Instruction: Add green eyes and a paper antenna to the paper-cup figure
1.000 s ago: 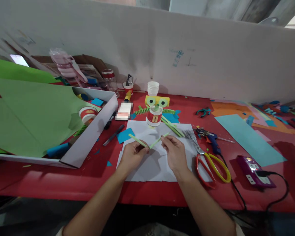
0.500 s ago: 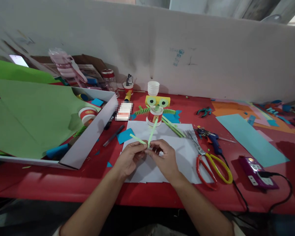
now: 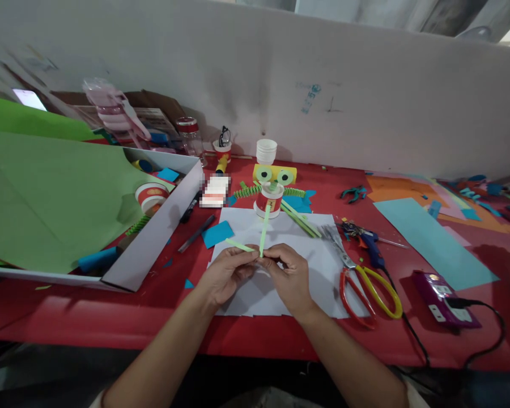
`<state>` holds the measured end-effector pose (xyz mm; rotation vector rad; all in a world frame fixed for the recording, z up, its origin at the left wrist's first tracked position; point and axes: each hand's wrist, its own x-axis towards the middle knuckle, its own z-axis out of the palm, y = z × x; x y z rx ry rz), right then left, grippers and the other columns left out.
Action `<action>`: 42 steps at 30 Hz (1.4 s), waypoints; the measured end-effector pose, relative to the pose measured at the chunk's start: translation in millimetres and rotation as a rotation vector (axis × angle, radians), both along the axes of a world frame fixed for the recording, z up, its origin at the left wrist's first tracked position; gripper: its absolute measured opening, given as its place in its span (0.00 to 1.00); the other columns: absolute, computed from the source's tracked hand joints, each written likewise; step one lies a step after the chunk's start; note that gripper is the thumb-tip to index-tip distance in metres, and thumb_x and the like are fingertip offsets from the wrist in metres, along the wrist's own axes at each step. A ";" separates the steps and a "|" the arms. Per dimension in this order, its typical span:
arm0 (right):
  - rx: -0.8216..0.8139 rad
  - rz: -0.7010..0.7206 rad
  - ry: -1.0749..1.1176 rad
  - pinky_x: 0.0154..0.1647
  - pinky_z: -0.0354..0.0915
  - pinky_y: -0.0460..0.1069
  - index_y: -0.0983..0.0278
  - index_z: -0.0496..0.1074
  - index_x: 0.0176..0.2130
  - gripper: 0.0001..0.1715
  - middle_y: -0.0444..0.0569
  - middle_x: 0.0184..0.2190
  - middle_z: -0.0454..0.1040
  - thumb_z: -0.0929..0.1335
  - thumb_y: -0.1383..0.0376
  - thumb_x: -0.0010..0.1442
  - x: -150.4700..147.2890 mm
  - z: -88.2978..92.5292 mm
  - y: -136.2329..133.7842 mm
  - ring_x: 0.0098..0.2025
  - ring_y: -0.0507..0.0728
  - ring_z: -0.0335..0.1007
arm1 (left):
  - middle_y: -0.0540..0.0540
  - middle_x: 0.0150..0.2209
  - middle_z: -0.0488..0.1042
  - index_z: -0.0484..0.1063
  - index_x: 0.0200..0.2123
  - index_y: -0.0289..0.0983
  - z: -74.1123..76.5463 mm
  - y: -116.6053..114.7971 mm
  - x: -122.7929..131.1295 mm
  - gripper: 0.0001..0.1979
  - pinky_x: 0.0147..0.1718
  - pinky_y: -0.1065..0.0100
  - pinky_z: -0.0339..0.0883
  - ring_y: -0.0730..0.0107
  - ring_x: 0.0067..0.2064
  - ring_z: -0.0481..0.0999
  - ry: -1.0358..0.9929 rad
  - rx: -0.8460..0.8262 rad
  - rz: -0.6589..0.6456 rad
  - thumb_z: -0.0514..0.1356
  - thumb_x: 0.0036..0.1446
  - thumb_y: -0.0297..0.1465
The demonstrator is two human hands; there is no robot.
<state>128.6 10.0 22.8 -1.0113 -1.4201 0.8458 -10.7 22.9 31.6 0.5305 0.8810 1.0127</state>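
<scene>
My left hand (image 3: 226, 274) and my right hand (image 3: 286, 277) meet over a white sheet (image 3: 318, 266) on the red table. Both pinch two thin light-green paper strips (image 3: 264, 230) where these cross at a right angle; one strip points up toward the cup, the other slants left. Just beyond stands a small red-and-white paper cup figure (image 3: 269, 200) with green folded-paper arms, in front of a yellow box with two round green eyes (image 3: 274, 174).
Red-and-yellow scissors (image 3: 365, 283) and a blue glue gun (image 3: 370, 246) lie right of the sheet, a purple power strip (image 3: 440, 290) farther right. A white box (image 3: 153, 238) with green paper sits left. Coloured paper sheets (image 3: 429, 238) cover the right side.
My hands came together. The strip in my right hand swung from slanting right to pointing straight up, crossing the left strip at the pinch.
</scene>
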 end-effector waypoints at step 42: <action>-0.526 0.093 0.438 0.27 0.67 0.47 0.64 0.74 0.27 0.08 0.43 0.21 0.75 0.74 0.63 0.45 -3.3 2.7 6.6 0.24 0.52 0.72 | 0.51 0.25 0.73 0.72 0.28 0.35 -10.7 -3.3 4.9 0.09 0.30 0.71 0.65 0.72 0.28 0.73 0.282 0.371 0.137 0.67 0.46 0.32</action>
